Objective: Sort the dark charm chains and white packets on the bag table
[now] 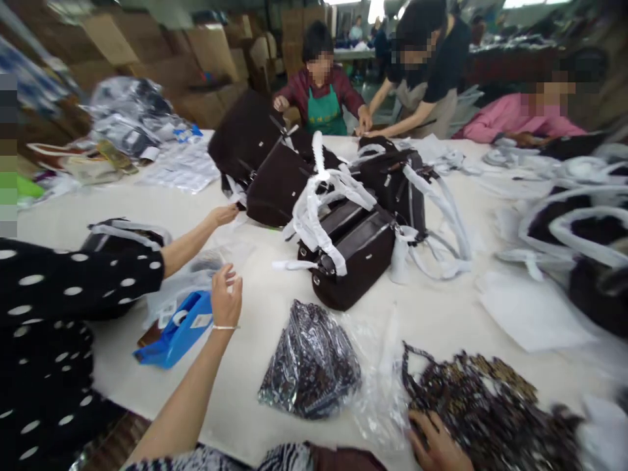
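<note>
My left hand [226,302], with a bracelet at the wrist, is raised beside a blue tape dispenser [184,330]. Its fingers are curled together; what they pinch, if anything, is too small to tell. At the bottom edge, my right hand [436,443] rests with its fingers apart, at the near side of a heap of dark chains [490,399]. Between my hands lies a clear plastic bag [314,363] packed with dark, shiny pieces. Crumpled clear plastic [380,379] lies to its right.
Dark handbags [353,258] with white-wrapped handles stand mid-table; more lie at right. At left, a person in polka dots [73,288] reaches toward the bags. Three people are across the table. White sheets [534,311] lie at right, and plastic-wrapped goods [130,114] at back left.
</note>
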Motion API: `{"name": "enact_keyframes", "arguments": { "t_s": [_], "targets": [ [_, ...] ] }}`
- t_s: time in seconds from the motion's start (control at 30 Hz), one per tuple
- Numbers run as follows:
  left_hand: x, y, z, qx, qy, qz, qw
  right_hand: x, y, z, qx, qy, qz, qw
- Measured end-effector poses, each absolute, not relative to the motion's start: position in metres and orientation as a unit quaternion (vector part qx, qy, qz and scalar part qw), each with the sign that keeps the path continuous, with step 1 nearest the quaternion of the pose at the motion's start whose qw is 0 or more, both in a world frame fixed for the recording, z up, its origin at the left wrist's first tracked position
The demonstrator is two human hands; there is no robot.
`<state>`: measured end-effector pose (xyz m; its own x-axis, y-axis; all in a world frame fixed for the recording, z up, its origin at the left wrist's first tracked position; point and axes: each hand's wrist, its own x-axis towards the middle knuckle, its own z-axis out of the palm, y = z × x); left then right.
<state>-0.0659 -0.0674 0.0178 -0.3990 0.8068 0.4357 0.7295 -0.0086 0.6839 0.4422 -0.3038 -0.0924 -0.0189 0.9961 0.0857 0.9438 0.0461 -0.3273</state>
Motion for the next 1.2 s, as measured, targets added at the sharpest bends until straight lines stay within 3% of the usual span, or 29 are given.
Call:
{"name": "enact_keyframes", "arguments": {
  "t_s": [0.2, 0.33, 0.5, 0.8, 1.07, 1.2],
  "targets": [
    [0.041, -0.17, -0.004, 0.798, 0.528, 0.268, 0.112, 0.434, -0.307, -0.082, -0.688, -0.72, 0.073, 0.053],
    [0.097, -0.171, -0.017, 0.887, 0.418, 0.127, 0.148, 0.431, -0.306, -0.079, -0.682, -0.726, 0.077, 0.052],
    [0.129, -0.145, -0.041, 0.902, 0.419, 0.043, 0.09, 0.436, -0.296, -0.074, -0.728, -0.674, 0.112, 0.059],
    [0.132, -0.127, -0.052, 0.885, 0.448, 0.068, 0.109, 0.474, -0.27, -0.048, -0.788, -0.555, 0.205, 0.171],
    [0.181, -0.183, 0.006, 0.905, 0.368, 0.176, 0.123, 0.5, -0.291, -0.008, -0.749, -0.502, 0.313, 0.298],
    [0.25, -0.223, -0.002, 0.95, 0.255, 0.071, 0.167, 0.511, -0.296, 0.012, -0.731, -0.414, 0.392, 0.374]
  ]
}}
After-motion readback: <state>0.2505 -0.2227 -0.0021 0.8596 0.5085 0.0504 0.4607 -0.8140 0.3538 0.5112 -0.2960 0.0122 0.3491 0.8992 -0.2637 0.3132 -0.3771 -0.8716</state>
